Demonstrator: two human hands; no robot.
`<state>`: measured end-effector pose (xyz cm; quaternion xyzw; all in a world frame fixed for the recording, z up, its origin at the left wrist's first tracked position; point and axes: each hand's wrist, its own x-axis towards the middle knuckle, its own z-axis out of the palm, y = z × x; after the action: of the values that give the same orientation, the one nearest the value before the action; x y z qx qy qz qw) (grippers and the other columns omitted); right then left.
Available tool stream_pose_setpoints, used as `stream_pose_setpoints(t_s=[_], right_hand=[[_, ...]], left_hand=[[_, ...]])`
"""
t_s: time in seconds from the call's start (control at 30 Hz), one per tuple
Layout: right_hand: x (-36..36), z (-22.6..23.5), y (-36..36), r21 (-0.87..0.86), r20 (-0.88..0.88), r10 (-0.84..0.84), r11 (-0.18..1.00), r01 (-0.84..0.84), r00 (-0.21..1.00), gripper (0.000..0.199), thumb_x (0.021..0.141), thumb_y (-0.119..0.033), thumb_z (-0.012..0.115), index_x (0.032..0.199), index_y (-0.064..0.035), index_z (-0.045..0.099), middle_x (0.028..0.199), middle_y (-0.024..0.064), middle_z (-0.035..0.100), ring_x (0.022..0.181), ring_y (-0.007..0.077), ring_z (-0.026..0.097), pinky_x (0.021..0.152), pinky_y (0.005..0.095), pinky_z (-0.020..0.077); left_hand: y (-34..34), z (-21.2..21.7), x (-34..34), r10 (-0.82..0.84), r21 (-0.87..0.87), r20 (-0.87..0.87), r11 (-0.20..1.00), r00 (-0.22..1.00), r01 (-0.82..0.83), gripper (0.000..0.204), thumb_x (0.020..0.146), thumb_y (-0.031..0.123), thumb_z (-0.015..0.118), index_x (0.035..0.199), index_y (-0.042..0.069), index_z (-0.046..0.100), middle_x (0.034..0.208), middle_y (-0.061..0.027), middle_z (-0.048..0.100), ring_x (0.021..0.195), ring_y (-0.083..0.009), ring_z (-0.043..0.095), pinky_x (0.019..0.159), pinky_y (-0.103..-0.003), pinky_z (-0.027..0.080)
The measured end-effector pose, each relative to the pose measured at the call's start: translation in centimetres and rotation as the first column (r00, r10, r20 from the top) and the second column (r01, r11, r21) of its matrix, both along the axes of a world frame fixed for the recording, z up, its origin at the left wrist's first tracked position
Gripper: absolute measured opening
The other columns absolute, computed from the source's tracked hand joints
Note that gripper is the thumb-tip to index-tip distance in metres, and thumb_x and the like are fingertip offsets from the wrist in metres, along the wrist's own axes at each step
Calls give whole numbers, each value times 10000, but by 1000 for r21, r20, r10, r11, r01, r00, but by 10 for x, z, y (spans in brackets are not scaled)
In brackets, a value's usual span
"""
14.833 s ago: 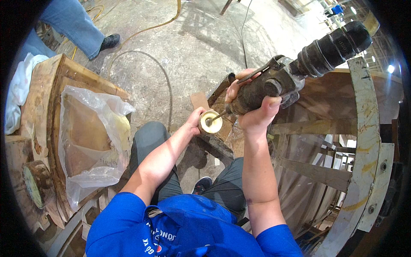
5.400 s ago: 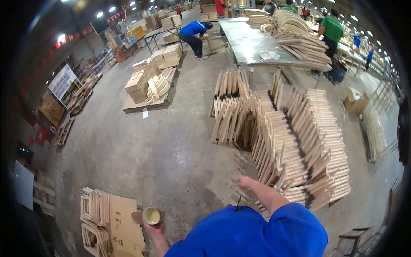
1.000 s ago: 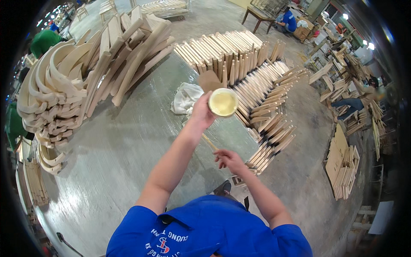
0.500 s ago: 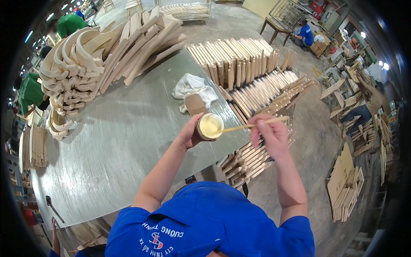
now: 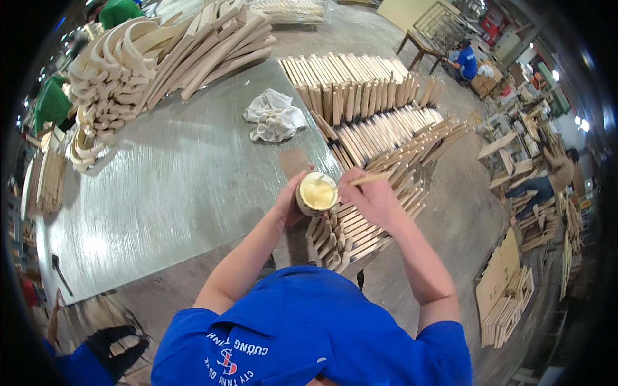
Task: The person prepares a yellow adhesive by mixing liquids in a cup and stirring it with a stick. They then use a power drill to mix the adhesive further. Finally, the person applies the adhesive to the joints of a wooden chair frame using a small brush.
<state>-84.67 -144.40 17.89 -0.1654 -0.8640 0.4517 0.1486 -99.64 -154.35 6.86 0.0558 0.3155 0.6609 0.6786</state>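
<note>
My left hand point(image 5: 291, 201) is wrapped around an open round tub point(image 5: 314, 207) of pale yellow paste, held just over the table's near right edge. In my right hand point(image 5: 368, 198) is a thin wooden stick point(image 5: 372, 179), gripped close beside the tub's right rim. One end of the stick points up to the right; its lower end is mostly hidden by my fingers at the paste. A flat brown piece point(image 5: 294, 162) shows just beyond my left fingers; whether that hand holds it too I cannot tell. Farther off, a crumpled white cloth point(image 5: 275, 116) lies on the table.
The shiny grey-green table point(image 5: 161, 193) carries curved wooden parts point(image 5: 109, 83) and long wooden pieces point(image 5: 219, 51) at its far end. Stacked wooden legs point(image 5: 360, 135) stand on the floor to the right. A dark-handled tool point(image 5: 61, 273) lies at the left corner. Several people work around.
My right hand has moved left, up against the tub, and the stick is more steeply tilted. The cloth and table have shifted left in view as my head moved.
</note>
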Motion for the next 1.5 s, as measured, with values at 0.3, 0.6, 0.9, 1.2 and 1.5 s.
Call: stream_pose_setpoints(t_s=[0.3,0.6,0.9,1.2,1.5], right_hand=[[16,10,-6,53,33,190,980,-191,981,156,858,-110,523,880,36,574,748,88,600,662,147,579,612,246,460],[-24,54,6,391,166,459,782,-485,873,158,819,-141,559,873,0,605,830,120,617,753,281,597,677,344,474],[-20,35,12,373,147,126,911,-173,981,119,842,-117,552,844,2,561,790,124,600,731,264,586,663,330,456],[-75,18,-21,398,170,-26,917,-44,985,108,847,-130,516,827,-24,527,706,171,565,677,342,581,587,392,460],[-151,20,-8,144,106,191,968,-205,976,97,853,-73,531,819,6,575,741,60,608,681,139,582,620,259,456]], left_hand=[[-2,17,15,121,-18,-23,992,992,-121,474,926,386,308,1195,15,427,1087,-146,563,909,-275,597,674,-441,532],[-12,17,-4,-306,-76,-230,952,924,296,340,929,284,386,1122,28,498,966,-85,612,853,-157,616,692,-327,541],[-2,4,-40,-9,75,-175,997,985,23,390,942,240,335,1306,101,325,1051,-100,572,888,-190,610,752,-340,522],[19,-13,-87,34,15,-16,999,999,-34,436,930,321,308,1339,171,285,1166,-125,500,933,-289,587,625,-514,536],[23,-26,-124,-121,-27,-122,993,985,119,413,890,353,392,1185,69,443,966,-146,574,792,-298,611,526,-473,549]])
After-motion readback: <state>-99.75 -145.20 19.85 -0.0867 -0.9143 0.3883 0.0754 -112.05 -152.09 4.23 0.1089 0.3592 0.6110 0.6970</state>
